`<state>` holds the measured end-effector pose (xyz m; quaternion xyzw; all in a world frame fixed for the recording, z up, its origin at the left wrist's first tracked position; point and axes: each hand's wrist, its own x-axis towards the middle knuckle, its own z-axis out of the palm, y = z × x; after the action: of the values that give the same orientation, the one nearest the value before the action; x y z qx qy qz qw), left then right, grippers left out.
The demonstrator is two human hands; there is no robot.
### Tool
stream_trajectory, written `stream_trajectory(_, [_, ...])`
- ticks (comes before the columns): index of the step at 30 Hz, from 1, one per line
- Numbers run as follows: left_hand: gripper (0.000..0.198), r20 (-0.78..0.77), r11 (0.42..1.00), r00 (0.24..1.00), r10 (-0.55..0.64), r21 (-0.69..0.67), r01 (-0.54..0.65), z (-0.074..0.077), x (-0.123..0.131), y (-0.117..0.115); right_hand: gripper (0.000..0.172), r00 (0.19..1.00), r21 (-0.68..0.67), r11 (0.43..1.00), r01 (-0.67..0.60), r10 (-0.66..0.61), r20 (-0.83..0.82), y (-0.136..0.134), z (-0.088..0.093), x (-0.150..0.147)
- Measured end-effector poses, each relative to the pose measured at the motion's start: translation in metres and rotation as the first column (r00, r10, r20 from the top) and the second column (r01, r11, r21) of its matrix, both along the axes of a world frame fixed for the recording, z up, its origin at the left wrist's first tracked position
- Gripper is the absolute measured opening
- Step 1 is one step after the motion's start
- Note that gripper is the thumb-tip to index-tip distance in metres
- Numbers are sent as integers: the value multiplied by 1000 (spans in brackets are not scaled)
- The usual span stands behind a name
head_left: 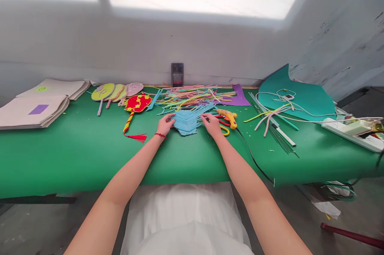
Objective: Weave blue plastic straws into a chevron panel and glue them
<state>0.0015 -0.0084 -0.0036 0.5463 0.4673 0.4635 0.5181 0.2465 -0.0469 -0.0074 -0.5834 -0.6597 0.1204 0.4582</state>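
blue chevron panel (186,123): one piece, light-blue fuzzy strips in slanted rows meeting along a middle line; flat on the green tabletop (90,155), between your two hands.
panel edges: the lower edge looks trimmed; at the upper right, strip ends run out long and uneven.
left hand (165,124): at the panel's left edge, thumb and forefinger drawn near each other, red bracelet (161,135) at the wrist; you seem to touch the edge, but whether you pinch it cannot be told.
right hand (211,124): at the panel's right side, fingers bent, tips near one another by the strip ends; a firm pinch cannot be confirmed here either.
handling, judged: steady one edge lightly while you straighten the other; keep the rows flat and snug, and pull no single strip, as it may slip from its row.
glue gun (228,117): yellow, just beyond your right hand, its front seemingly turned left; best you keep your knuckles off the tip, heat unknown.
scissors (225,130): red and yellow handles, partly hidden beside your right hand.
loose strips (195,97): mixed colours, heaped behind the panel.
red fan (138,103): tasselled, left of your left hand, apart.
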Motion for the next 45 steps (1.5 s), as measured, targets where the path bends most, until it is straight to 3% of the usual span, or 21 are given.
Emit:
stream_trajectory(2, [43,-16,1000,1000,16,15,-16,1,0,-2,26,974,73,973,218,-222,46,-1,5,17])
stream_trajectory(5, [46,-26,999,999,31,13,-30,2,-1,-3,25,818,83,823,562,-568,87,-5,7,48])
stream_trajectory(8, [49,-9,1000,1000,24,-11,-24,4,-4,-4,34,730,-78,725,684,-679,81,-8,3,72])
stream_trajectory(11, [52,45,999,999,15,-38,-13,6,-8,-3,43,752,-205,730,652,-657,51,-8,-1,82])
stream_trajectory(16, [56,163,995,986,27,-102,-11,10,-15,1,44,790,-133,785,605,-613,-28,-7,-3,84])
stream_trajectory(23, [53,213,987,976,-39,-144,71,12,-21,3,43,724,-125,729,673,-684,-90,-9,-7,99])
stream_trajectory(27, [48,99,974,988,-117,-183,134,20,-21,-4,44,732,-104,736,669,-677,-76,-10,-9,99])
stream_trajectory(33, [41,-144,988,983,-113,-126,95,33,-32,-32,41,706,-181,691,700,-708,27,-10,-5,91])
stream_trajectory(38, [42,-148,989,985,-83,-132,63,28,-46,-54,35,738,-174,719,673,-667,99,-10,-3,79])
stream_trajectory(43, [41,-140,990,986,-91,-123,74,19,-43,-61,34,728,-30,734,678,-666,163,-11,8,69])
stream_trajectory(45, [41,-139,990,985,-106,-111,91,17,-40,-62,32,770,-5,782,623,-612,179,-12,19,62])
